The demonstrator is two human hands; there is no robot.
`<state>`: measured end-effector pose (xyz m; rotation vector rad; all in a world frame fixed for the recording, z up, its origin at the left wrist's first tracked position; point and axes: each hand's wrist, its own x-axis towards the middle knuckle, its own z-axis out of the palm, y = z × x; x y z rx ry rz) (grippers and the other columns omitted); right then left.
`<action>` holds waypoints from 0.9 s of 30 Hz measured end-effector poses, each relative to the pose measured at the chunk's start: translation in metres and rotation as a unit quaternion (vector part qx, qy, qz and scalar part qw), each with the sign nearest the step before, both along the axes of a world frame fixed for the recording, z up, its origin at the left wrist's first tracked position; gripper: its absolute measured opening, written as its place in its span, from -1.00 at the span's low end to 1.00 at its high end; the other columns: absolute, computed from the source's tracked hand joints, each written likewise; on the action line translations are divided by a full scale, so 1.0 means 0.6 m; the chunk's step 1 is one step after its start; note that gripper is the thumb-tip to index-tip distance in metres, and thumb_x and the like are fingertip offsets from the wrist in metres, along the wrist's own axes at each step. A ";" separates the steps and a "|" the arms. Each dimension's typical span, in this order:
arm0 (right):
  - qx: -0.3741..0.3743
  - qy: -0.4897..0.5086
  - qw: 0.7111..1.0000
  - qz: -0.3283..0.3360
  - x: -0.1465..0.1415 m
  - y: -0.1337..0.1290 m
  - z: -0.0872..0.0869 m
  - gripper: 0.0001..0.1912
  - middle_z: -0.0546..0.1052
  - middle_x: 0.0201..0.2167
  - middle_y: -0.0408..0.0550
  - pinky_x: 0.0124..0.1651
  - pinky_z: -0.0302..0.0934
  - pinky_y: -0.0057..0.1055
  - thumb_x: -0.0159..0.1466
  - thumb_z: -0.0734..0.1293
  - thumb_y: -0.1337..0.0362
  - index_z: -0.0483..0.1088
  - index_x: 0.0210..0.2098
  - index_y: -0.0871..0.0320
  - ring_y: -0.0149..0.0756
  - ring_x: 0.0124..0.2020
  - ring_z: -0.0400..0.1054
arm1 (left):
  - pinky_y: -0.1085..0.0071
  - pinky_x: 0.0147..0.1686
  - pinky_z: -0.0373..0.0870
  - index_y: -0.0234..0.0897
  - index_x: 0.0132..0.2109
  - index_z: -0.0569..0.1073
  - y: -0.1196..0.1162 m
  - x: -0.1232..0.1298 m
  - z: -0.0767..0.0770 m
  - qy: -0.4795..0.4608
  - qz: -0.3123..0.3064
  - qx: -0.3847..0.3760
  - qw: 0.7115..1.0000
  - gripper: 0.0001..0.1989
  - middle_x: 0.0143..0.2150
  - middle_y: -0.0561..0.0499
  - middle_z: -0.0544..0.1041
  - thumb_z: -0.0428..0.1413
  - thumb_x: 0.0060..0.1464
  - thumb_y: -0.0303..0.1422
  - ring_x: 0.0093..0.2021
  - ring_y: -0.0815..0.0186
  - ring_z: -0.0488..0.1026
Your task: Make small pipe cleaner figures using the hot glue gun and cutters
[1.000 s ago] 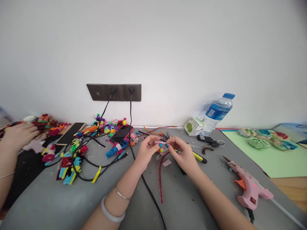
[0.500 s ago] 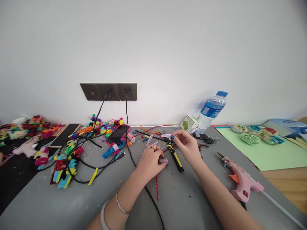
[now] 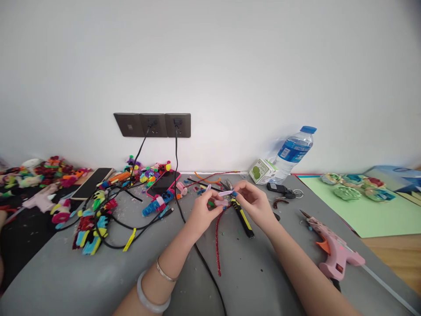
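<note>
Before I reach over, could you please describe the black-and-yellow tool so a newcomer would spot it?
On the grey table, find the right hand. The slim tool lies beside it, to the right of the glittery red strip. Its straight black handle with yellow markings sets it apart from that thinner, curved strip.

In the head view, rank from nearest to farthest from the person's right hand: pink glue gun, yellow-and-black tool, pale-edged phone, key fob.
From the right hand:
1. Yellow-and-black tool: just beside its fingers.
2. Key fob: to its right.
3. Pink glue gun: farther right.
4. Pale-edged phone: far left.
</note>
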<state>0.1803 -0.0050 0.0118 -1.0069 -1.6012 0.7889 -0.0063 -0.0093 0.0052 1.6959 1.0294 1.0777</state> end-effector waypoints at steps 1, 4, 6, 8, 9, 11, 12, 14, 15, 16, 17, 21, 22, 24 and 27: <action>-0.002 -0.003 1.000 0.007 -0.001 -0.001 -0.001 -0.93 0.39 -0.44 -0.13 -0.36 0.14 -0.39 0.30 0.31 0.24 0.38 -0.30 0.09 -0.32 -0.42 0.26 | 0.42 -0.26 0.32 -0.24 -0.25 0.42 0.002 -0.001 0.000 -0.021 0.010 -0.013 1.000 -0.89 -0.25 0.01 0.55 0.16 0.02 -0.48 -0.23 0.27 0.48; -0.011 -0.009 1.000 0.020 -0.005 -0.003 -0.003 -0.95 0.39 -0.43 -0.13 -0.34 0.14 -0.38 0.29 0.30 0.26 0.37 -0.30 0.08 -0.31 -0.41 0.27 | 0.45 -0.28 0.29 -0.25 -0.26 0.42 0.004 -0.002 -0.001 -0.059 0.024 -0.025 0.998 -0.89 -0.28 0.02 0.52 0.16 0.01 -0.46 -0.26 0.30 0.45; -0.017 -0.010 0.999 0.030 -0.008 -0.004 -0.003 -0.94 0.40 -0.43 -0.12 -0.34 0.15 -0.38 0.30 0.30 0.26 0.36 -0.31 0.08 -0.30 -0.40 0.28 | 0.45 -0.28 0.28 -0.25 -0.27 0.42 0.003 -0.002 0.000 -0.066 0.023 -0.024 0.997 -0.90 -0.29 0.03 0.51 0.16 0.01 -0.45 -0.27 0.32 0.43; -0.021 -0.011 0.999 0.040 -0.011 -0.006 -0.002 -0.93 0.40 -0.42 -0.12 -0.32 0.17 -0.37 0.30 0.30 0.25 0.36 -0.32 0.08 -0.29 -0.38 0.29 | 0.45 -0.28 0.27 -0.25 -0.27 0.42 0.002 -0.002 0.003 -0.069 0.020 -0.022 0.997 -0.90 -0.29 0.03 0.51 0.17 0.00 -0.44 -0.28 0.33 0.42; -0.023 -0.013 0.999 0.042 -0.013 -0.006 -0.002 -0.92 0.41 -0.43 -0.11 -0.32 0.17 -0.37 0.30 0.30 0.25 0.36 -0.33 0.08 -0.29 -0.38 0.29 | 0.44 -0.29 0.27 -0.25 -0.27 0.42 0.002 -0.002 0.004 -0.070 0.020 -0.022 0.997 -0.90 -0.28 0.03 0.52 0.17 0.00 -0.43 -0.28 0.33 0.42; -0.027 -0.018 0.999 0.041 -0.014 -0.007 -0.001 -0.91 0.41 -0.43 -0.11 -0.32 0.18 -0.37 0.29 0.31 0.23 0.36 -0.34 0.08 -0.28 -0.38 0.30 | 0.44 -0.29 0.27 -0.25 -0.28 0.42 0.001 -0.002 0.006 -0.069 0.021 -0.020 0.997 -0.90 -0.28 0.03 0.52 0.18 0.00 -0.42 -0.29 0.33 0.42; -0.029 -0.021 0.999 0.039 -0.015 -0.007 0.000 -0.90 0.42 -0.44 -0.11 -0.32 0.18 -0.37 0.29 0.32 0.23 0.36 -0.34 0.08 -0.28 -0.38 0.31 | 0.44 -0.29 0.27 -0.25 -0.28 0.42 0.001 -0.002 0.007 -0.067 0.021 -0.017 0.997 -0.90 -0.28 0.02 0.53 0.17 0.00 -0.42 -0.29 0.33 0.42; -0.034 -0.024 0.999 0.035 -0.015 -0.007 -0.001 -0.90 0.42 -0.44 -0.12 -0.33 0.19 -0.37 0.28 0.33 0.22 0.36 -0.35 0.08 -0.28 -0.38 0.31 | 0.44 -0.27 0.29 -0.25 -0.27 0.43 0.000 -0.003 0.008 -0.063 0.022 -0.004 0.998 -0.91 -0.27 0.02 0.53 0.17 0.01 -0.42 -0.28 0.32 0.43; -0.035 -0.026 0.999 0.033 -0.015 -0.006 -0.001 -0.90 0.42 -0.44 -0.12 -0.33 0.19 -0.38 0.28 0.33 0.22 0.36 -0.35 0.08 -0.28 -0.37 0.32 | 0.43 -0.26 0.30 -0.25 -0.27 0.43 0.000 -0.003 0.009 -0.060 0.022 0.004 0.998 -0.91 -0.27 0.02 0.54 0.16 0.01 -0.43 -0.27 0.32 0.44; -0.035 -0.029 0.998 0.031 -0.014 -0.006 -0.002 -0.90 0.42 -0.44 -0.12 -0.32 0.19 -0.38 0.28 0.33 0.23 0.36 -0.35 0.09 -0.28 -0.37 0.32 | 0.43 -0.25 0.31 -0.25 -0.26 0.43 0.000 -0.003 0.009 -0.058 0.022 0.013 0.998 -0.91 -0.26 0.02 0.54 0.16 0.02 -0.43 -0.26 0.32 0.44; -0.034 -0.032 0.998 0.030 -0.014 -0.006 -0.002 -0.91 0.42 -0.44 -0.12 -0.32 0.19 -0.38 0.28 0.32 0.23 0.37 -0.35 0.09 -0.28 -0.37 0.32 | 0.43 -0.24 0.32 -0.25 -0.26 0.43 -0.001 -0.003 0.010 -0.055 0.022 0.022 0.998 -0.91 -0.26 0.02 0.54 0.16 0.02 -0.43 -0.26 0.32 0.45; -0.024 -0.047 0.998 0.027 -0.014 -0.006 -0.001 -0.92 0.43 -0.42 -0.11 -0.33 0.20 -0.38 0.28 0.32 0.24 0.37 -0.34 0.09 -0.29 -0.37 0.33 | 0.43 -0.23 0.36 -0.25 -0.22 0.45 -0.002 -0.003 0.011 -0.037 0.027 0.058 0.997 -0.90 -0.26 0.02 0.55 0.15 0.06 -0.44 -0.27 0.33 0.45; -0.021 -0.052 0.998 0.026 -0.014 -0.006 -0.001 -0.92 0.43 -0.42 -0.11 -0.33 0.20 -0.38 0.28 0.31 0.25 0.37 -0.34 0.09 -0.29 -0.37 0.33 | 0.43 -0.23 0.37 -0.25 -0.21 0.45 -0.002 -0.003 0.011 -0.033 0.028 0.066 0.997 -0.89 -0.25 0.01 0.55 0.16 0.07 -0.44 -0.27 0.32 0.46; -0.013 -0.062 0.998 0.025 -0.014 -0.007 0.002 -0.92 0.43 -0.41 -0.10 -0.34 0.20 -0.37 0.29 0.30 0.26 0.37 -0.35 0.09 -0.29 -0.38 0.33 | 0.43 -0.23 0.38 -0.24 -0.18 0.47 -0.001 -0.004 0.010 -0.023 0.032 0.081 0.996 -0.87 -0.22 -0.01 0.56 0.16 0.07 -0.44 -0.25 0.31 0.47; 0.000 -0.078 0.997 0.022 -0.014 -0.009 0.005 -0.92 0.43 -0.41 -0.10 -0.35 0.20 -0.38 0.29 0.29 0.28 0.37 -0.35 0.09 -0.29 -0.38 0.32 | 0.42 -0.22 0.40 -0.23 -0.18 0.49 0.000 -0.005 0.006 -0.008 0.032 0.101 0.994 -0.88 -0.21 -0.02 0.57 0.16 0.09 -0.44 -0.23 0.29 0.49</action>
